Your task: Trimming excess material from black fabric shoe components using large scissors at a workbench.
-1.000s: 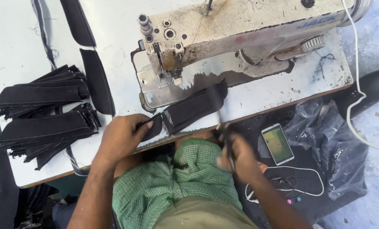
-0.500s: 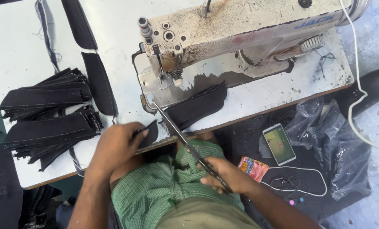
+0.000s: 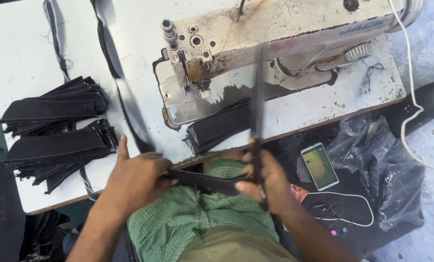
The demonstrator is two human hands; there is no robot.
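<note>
Both of your hands grip one black fabric strip (image 3: pixel 204 180) over your lap, at the near edge of the white tabletop (image 3: pixel 22 53).

Your left hand (image 3: pixel 136 182) is closed around the strip's left end, thumb lifted toward the tabletop. Your right hand (image 3: pixel 268 182) is closed on the strip's right end and also on a pair of long scissors (image 3: pixel 258 111), blades blurred and pointing up across the sewing machine (image 3: pixel 275 43); I cannot tell whether the blades are apart. The strip spans the gap between the hands, roughly level, above the green checked cloth (image 3: pixel 197 218). A folded black piece (image 3: pixel 219 127) lies on the tabletop just beside the needle plate. Two stacks of black strips (image 3: pixel 56 128) sit at the left, well apart from the hands. A phone (image 3: pixel 319 166) lies on dark cloth at your right, near a black plastic bag (image 3: pixel 387 170).
</note>
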